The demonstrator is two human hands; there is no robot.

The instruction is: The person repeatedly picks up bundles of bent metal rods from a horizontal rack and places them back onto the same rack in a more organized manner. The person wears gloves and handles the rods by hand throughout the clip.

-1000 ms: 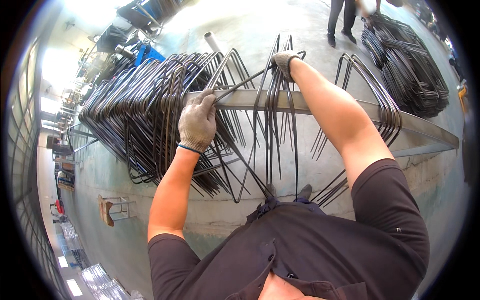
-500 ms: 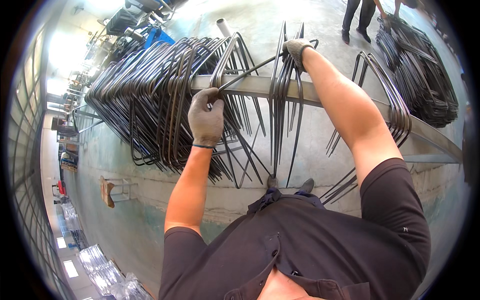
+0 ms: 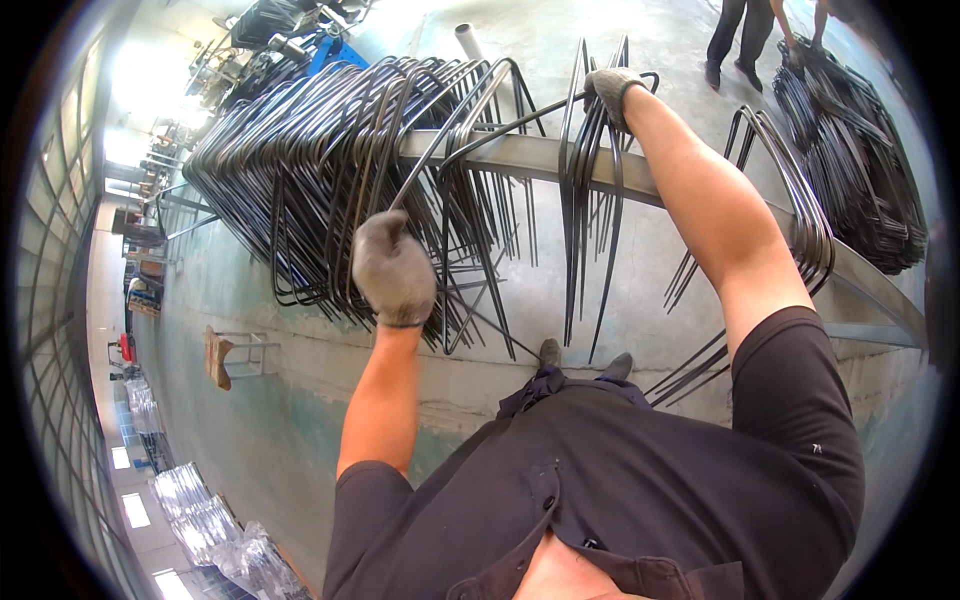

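Observation:
Dark metal rods, bent into U-shaped frames (image 3: 300, 170), hang in a dense row over a grey horizontal beam (image 3: 525, 158). My left hand (image 3: 394, 268), in a grey-brown work glove, is closed in front of the row's right end. A slanted rod (image 3: 432, 160) runs down to its curled fingers. Farther right, my gloved right hand (image 3: 612, 97) is closed at the top of a small bunch of bent rods (image 3: 590, 180). One rod stretches left from this hand across the beam toward the row. The fingers of my right hand are partly hidden.
More bent frames (image 3: 800, 215) hang on the beam beyond my right arm. Another person (image 3: 738, 45) stands at the far right beside a big stack of dark rods (image 3: 850, 170). A small stool (image 3: 217, 358) stands on the floor at left. Wrapped bundles (image 3: 200, 515) lie at lower left.
My left hand has moved down and to the left, away from the beam, and a slanted rod now reaches it. My right hand stays at the top of its bunch. The view has shifted slightly.

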